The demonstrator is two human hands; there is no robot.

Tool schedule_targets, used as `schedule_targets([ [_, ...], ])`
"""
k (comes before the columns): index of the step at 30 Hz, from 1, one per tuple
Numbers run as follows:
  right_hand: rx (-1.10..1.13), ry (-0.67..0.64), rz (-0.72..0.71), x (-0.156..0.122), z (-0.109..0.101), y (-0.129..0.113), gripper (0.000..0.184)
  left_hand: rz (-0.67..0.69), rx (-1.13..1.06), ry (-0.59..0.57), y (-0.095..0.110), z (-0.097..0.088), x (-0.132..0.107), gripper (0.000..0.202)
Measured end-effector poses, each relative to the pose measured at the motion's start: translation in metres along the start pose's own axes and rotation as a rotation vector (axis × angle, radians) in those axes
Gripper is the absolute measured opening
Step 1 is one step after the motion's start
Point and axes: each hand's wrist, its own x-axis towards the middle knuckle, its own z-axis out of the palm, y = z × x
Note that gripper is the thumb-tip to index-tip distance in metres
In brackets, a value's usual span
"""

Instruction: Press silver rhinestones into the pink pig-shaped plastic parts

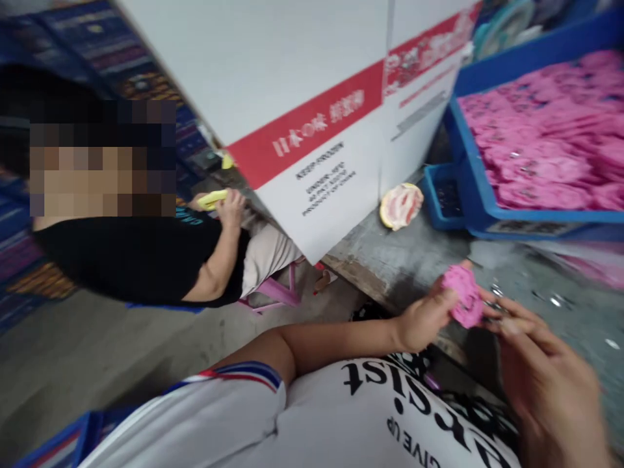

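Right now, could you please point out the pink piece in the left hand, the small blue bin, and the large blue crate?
Pink piece (pixel 461 294): head view, middle of its visible face.
Small blue bin (pixel 446 222): head view, front wall.
Large blue crate (pixel 467 174): head view, left wall.

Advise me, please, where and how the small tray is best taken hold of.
Probably pinch the small tray by its near wall, coming from the near side, thumb outside and fingers over the rim. That wall faces the wearer, while the big bin crowds the right side and the fruit lies off the left. The left hand is nearer, but holds the pink piece.
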Motion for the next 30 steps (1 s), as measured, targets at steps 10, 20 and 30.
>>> schedule_targets([
  [10, 0.074, 0.081, -0.021, -0.002, 0.028, -0.008, 0.021, -0.080, -0.133, 0.183, 0.008, 0.018, -0.005, 0.058],
  [20, -0.015, 0.057, -0.092, -0.002, 0.028, -0.013, 0.020, -0.093, -0.131, 0.175, -0.002, 0.017, -0.004, 0.053],
  [30, 0.014, 0.093, -0.087, -0.004, 0.025, -0.011, 0.017, -0.075, -0.122, 0.124, -0.009, 0.021, -0.002, 0.051],
])
